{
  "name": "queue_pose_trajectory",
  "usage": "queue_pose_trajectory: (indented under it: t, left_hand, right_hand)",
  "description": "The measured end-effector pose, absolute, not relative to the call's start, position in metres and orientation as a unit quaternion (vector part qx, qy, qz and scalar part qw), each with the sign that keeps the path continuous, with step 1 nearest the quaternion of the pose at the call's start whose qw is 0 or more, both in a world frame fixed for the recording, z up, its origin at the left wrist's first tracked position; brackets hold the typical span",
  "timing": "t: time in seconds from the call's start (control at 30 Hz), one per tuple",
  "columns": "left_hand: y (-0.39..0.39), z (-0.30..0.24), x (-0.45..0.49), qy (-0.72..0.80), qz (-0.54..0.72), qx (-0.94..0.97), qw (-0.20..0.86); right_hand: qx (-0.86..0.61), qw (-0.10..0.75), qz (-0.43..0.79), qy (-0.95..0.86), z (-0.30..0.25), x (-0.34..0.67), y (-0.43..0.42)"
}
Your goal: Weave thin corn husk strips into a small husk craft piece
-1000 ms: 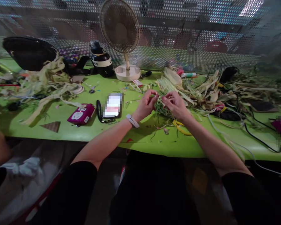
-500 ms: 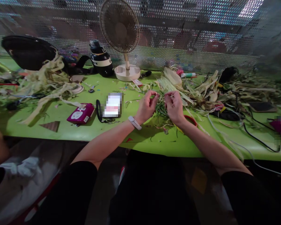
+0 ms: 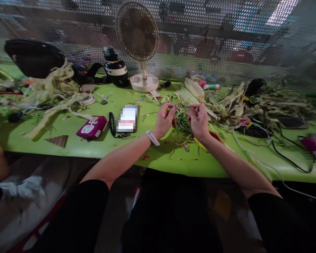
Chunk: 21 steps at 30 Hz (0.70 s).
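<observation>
The left hand (image 3: 165, 122) and right hand (image 3: 199, 122) are pinched over green stems (image 3: 183, 123), seemingly on something too small to tell; a phone (image 3: 126, 118) lies left of both.

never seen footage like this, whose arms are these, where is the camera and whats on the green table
No machine here: these are a person's own bare forearms, seen from a camera worn on the head, looking forward and down. The left hand and right hand are curled as if pinching, near a tangle of green stems; anything between the fingertips is too small to tell. The green table also bears pale plant strips, a purple packet, a phone, a black bottle and a fan.
</observation>
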<state>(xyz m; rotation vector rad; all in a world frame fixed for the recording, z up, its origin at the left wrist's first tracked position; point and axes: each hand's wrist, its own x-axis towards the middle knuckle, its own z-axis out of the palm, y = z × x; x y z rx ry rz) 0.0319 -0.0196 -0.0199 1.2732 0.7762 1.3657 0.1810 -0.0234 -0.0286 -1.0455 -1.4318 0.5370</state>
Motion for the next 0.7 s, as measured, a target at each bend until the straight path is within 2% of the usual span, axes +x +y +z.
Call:
queue_pose_trajectory:
  t: [0.17,0.33,0.7]
  left_hand:
    - [-0.014,-0.018,0.023,0.284,0.483,0.526,0.639]
    - [-0.015,-0.018,0.022,0.257,0.461,0.593,0.608]
    - [-0.010,-0.021,0.022,0.302,0.458,0.613,0.569]
  right_hand:
    - [-0.432,0.582,0.235,-0.647,-0.031,0.184,-0.022]
    - [-0.438,0.569,0.227,-0.658,-0.027,0.184,-0.026]
    - [-0.437,0.555,0.124,-0.697,-0.013,0.191,-0.029]
